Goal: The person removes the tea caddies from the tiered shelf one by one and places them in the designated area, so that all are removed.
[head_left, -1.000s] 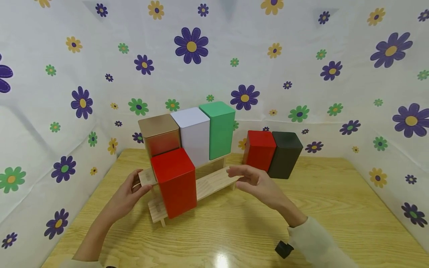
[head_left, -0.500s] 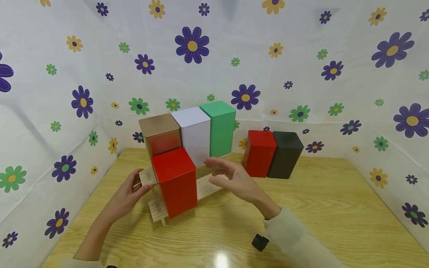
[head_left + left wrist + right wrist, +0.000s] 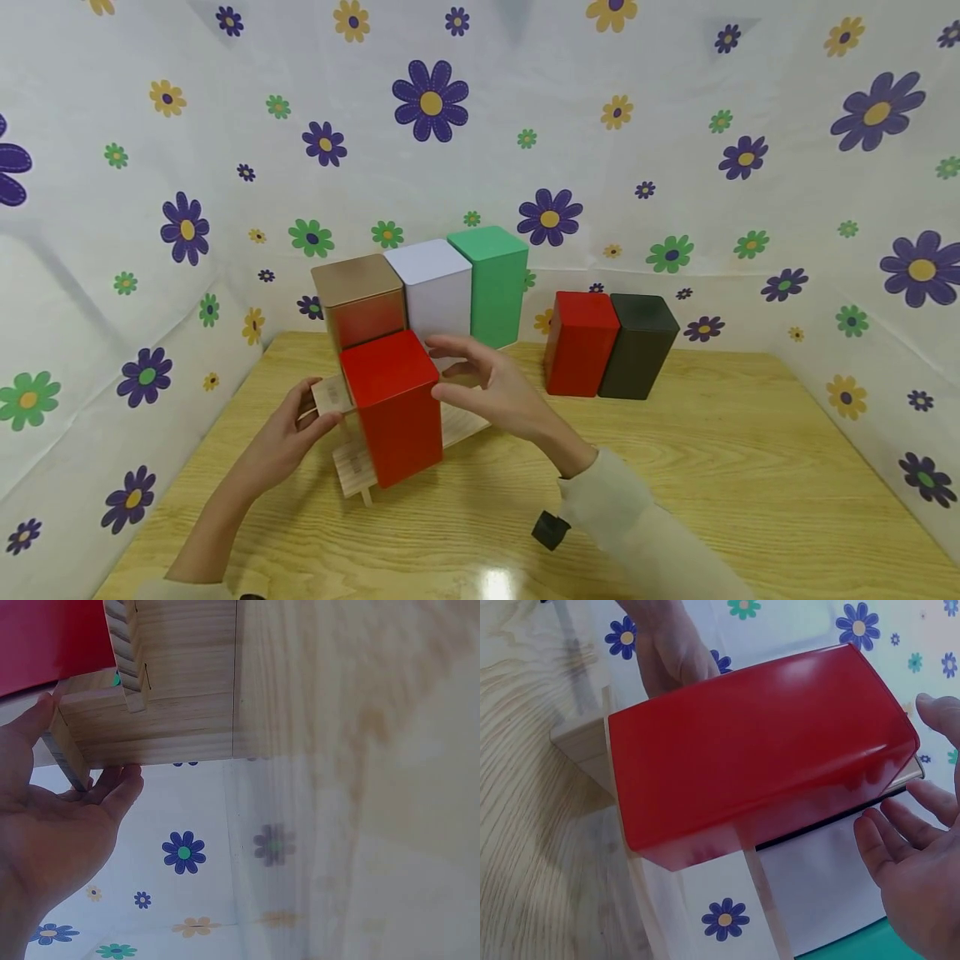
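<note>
A two-step wooden shelf (image 3: 351, 468) stands left of centre in the head view. My left hand (image 3: 288, 433) grips the left end of its upper step, thumb on the front edge and fingers beneath. On the lower step a tall red box (image 3: 401, 417) stands upright. Behind it a brown box (image 3: 358, 287), a white box (image 3: 438, 287) and a green box (image 3: 497, 287) line the upper step. My right hand (image 3: 498, 392) hovers at the red box's upper right edge, thumb and fingers spread and gripping nothing. Whether its thumb touches the box I cannot tell.
Farther right on the wooden table (image 3: 712, 467), a second red box (image 3: 581, 346) and a black box (image 3: 641, 346) stand side by side. A small black object (image 3: 551, 530) is at my right sleeve. Flower-patterned cloth (image 3: 585, 108) encloses the back and sides.
My right hand has moved left, from beside the shelf's right end to the upper right edge of the red box on the shelf. The left hand keeps its grip; the boxes stay put.
</note>
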Motion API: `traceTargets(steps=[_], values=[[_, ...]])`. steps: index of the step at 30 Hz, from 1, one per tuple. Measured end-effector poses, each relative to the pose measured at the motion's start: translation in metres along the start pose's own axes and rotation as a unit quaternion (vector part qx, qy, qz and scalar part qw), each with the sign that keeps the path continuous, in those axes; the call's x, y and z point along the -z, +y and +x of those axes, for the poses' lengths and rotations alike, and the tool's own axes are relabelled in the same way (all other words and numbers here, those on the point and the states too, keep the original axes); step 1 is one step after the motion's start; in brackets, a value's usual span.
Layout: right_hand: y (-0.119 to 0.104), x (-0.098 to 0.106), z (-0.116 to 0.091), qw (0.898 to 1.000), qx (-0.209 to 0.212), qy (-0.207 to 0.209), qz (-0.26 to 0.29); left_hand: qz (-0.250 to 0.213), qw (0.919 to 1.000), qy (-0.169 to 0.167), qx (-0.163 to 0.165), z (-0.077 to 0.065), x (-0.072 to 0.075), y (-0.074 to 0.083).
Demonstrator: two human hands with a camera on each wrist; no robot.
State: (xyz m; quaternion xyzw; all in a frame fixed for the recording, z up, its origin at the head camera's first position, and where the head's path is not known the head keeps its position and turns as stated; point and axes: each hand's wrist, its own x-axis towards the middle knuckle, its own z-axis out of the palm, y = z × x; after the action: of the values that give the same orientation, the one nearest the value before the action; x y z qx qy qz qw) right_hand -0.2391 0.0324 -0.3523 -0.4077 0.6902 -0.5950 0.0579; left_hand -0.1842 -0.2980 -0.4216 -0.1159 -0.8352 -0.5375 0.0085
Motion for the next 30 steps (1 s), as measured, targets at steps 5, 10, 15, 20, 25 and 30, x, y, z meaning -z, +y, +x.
traceTargets(steps=[5,10,15,20,25,30], values=[[-0.002,-0.005,0.007,1.000,0.006,0.007,0.006,0.011,0.9999,0.000,-0.001,0.001,0.000,0.000],[-0.002,-0.008,0.014,1.000,0.011,0.014,-0.006,0.012,0.9999,0.000,0.002,0.002,0.000,0.000],[0.002,-0.011,0.017,0.999,0.021,0.017,-0.023,0.004,1.0000,-0.001,0.002,0.002,-0.001,-0.001],[0.004,-0.013,0.018,0.999,0.022,0.009,-0.048,-0.010,0.9999,0.000,-0.008,0.001,-0.002,-0.002],[0.003,-0.013,0.016,0.998,0.016,0.003,-0.059,-0.018,0.9998,0.001,-0.009,0.001,-0.001,-0.003],[0.003,-0.011,0.013,0.999,0.009,-0.012,-0.048,-0.028,0.9995,-0.002,-0.016,0.001,-0.001,-0.003]])
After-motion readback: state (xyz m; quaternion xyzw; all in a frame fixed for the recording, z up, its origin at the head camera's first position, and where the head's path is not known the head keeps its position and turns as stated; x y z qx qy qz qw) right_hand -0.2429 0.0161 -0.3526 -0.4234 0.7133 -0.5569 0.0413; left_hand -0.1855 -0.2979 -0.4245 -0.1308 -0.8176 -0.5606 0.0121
